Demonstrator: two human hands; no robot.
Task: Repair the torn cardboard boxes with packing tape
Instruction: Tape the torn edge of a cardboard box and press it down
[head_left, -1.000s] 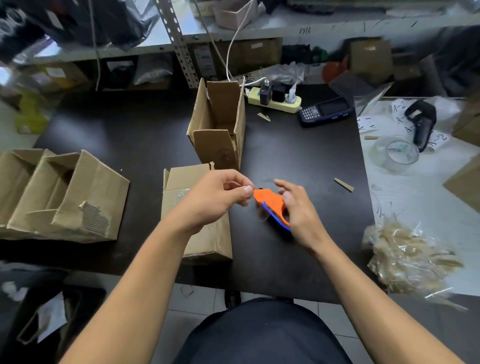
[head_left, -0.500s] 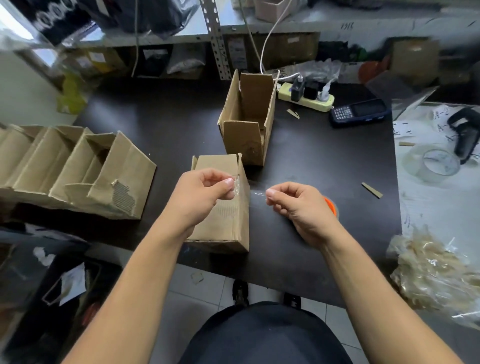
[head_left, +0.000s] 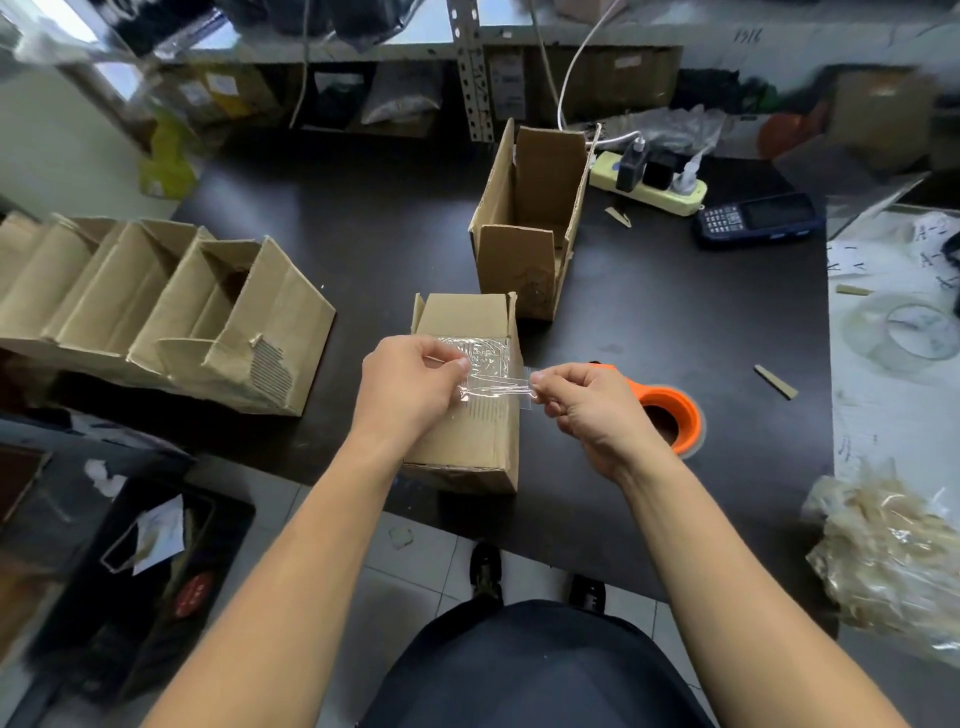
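Left hand (head_left: 410, 387) and right hand (head_left: 587, 405) each pinch one end of a clear tape strip (head_left: 496, 387), stretched over the cardboard box (head_left: 467, 436) on the counter (head_left: 649, 322).

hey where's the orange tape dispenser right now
In the head view, the orange tape dispenser sits on the dark table, right of centre, just behind the right hand and to the right of the nearest cardboard box.

Bare dark table (head_left: 395, 249) is lying open between the row of boxes (head_left: 156, 306) and the upright box (head_left: 527, 218); the orange dispenser (head_left: 667, 415) is crowding the right hand (head_left: 587, 410).
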